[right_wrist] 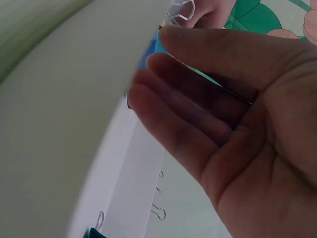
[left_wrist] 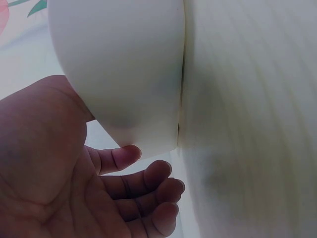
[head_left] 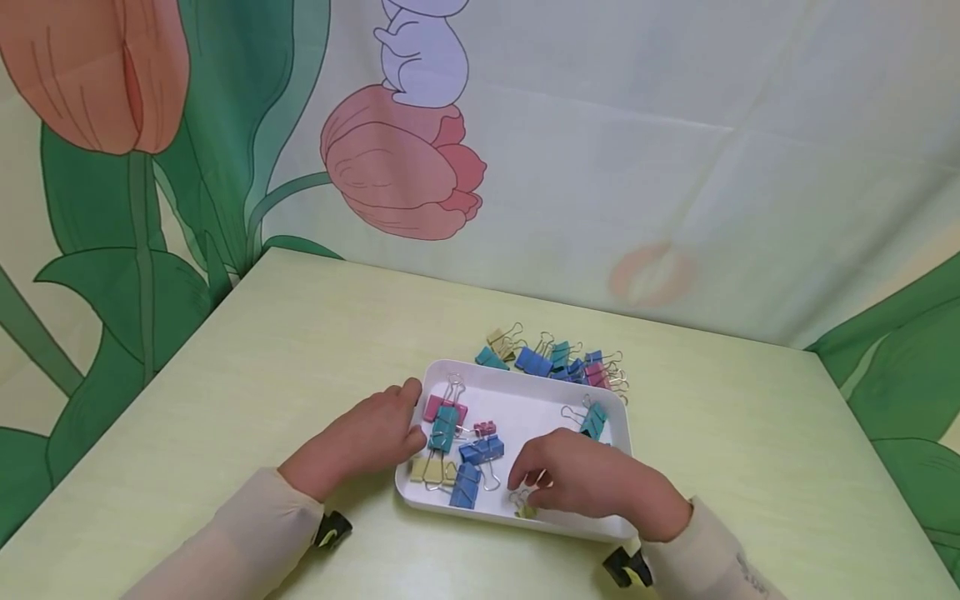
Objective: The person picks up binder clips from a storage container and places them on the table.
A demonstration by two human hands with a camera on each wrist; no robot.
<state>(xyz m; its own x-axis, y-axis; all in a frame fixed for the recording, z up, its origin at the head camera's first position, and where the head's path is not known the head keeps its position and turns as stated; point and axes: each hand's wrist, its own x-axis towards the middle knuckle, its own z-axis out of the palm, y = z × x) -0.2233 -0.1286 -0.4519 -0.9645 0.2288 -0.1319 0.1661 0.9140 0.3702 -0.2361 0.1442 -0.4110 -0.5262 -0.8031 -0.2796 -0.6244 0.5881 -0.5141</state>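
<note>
A white tray (head_left: 517, 528) stands on the table with binder clips inside. My left hand (head_left: 378, 427) grips its left rim, thumb over the edge; in the left wrist view the fingers (left_wrist: 166, 218) bend beside the outer wall. Over the tray's front right my right hand (head_left: 581, 473) hangs with bent fingers, thumb apart from forefinger. Just below its fingertips lies a small yellow binder clip (head_left: 527, 510). The tray's left half holds a teal clip (head_left: 444, 427), blue clips (head_left: 466, 486), a yellow clip (head_left: 423, 469) and pink clips (head_left: 485, 427). Another teal clip (head_left: 595, 421) lies at the right.
Behind the tray several more binder clips (head_left: 534, 362) lie heaped on the pale table (head_left: 315, 333), close to its back wall. A curtain printed with tulips (head_left: 397, 167) hangs at the table's far edge.
</note>
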